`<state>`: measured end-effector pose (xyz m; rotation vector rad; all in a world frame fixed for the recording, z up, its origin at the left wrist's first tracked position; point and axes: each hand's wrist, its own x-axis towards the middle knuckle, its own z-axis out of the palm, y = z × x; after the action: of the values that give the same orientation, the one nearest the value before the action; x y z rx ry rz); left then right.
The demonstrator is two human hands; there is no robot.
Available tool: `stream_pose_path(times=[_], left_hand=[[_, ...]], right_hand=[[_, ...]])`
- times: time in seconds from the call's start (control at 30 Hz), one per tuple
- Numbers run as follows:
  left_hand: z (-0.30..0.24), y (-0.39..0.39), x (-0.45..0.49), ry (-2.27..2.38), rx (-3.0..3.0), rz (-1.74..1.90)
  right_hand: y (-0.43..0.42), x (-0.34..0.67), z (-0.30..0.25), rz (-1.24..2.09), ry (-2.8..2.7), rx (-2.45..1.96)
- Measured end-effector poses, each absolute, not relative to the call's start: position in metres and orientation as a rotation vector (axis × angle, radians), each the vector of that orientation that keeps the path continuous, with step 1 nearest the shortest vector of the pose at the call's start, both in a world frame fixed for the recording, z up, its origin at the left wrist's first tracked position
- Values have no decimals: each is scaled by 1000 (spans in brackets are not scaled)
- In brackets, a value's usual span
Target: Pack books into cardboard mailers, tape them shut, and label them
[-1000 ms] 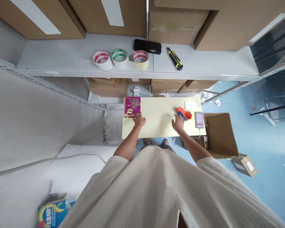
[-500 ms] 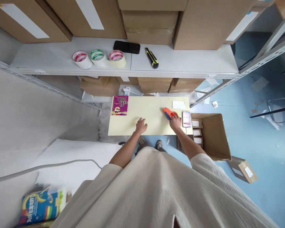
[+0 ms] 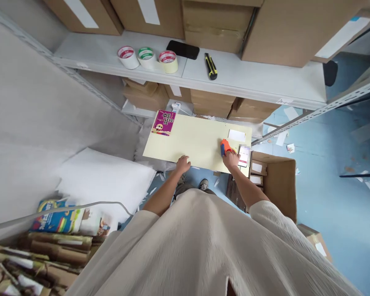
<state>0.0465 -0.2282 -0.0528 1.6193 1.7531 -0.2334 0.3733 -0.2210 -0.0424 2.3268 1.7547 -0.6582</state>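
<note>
Clasping the orange-and-blue plastic tape dispenser (image 3: 225, 144) beneath it, your right hand (image 3: 232, 159) likely finds it light and stiff; grip around its middle.

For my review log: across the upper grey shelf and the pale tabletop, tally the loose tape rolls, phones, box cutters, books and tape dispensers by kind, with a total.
Tape rolls: 3
Phones: 2 (black phone, lit phone)
Box cutter: 1
Purple book: 1
Tape dispenser: 1
Total: 8
</note>
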Motion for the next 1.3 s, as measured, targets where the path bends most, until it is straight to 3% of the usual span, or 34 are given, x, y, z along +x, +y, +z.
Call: stream_pose_path(times=[0.2,0.5,0.8,1.07,1.3], left_hand=[[-49,-251,5,1873,1517,-116],[-41,-312,-113,2099,1270,1],[-48,-397,-241,2199,1084,25],[-60,-443,-298,2172,1171,-5],[-71,-452,-307,2121,1226,7]], right_hand=[[-213,336,-40,-494,1919,2278],[-206,163,-32,-687,2359,1810],[-252,-8,-60,-894,2346,1315],[-271,-77,-97,-871,2226,1490],[-275,-87,-97,-888,2066,1723]])
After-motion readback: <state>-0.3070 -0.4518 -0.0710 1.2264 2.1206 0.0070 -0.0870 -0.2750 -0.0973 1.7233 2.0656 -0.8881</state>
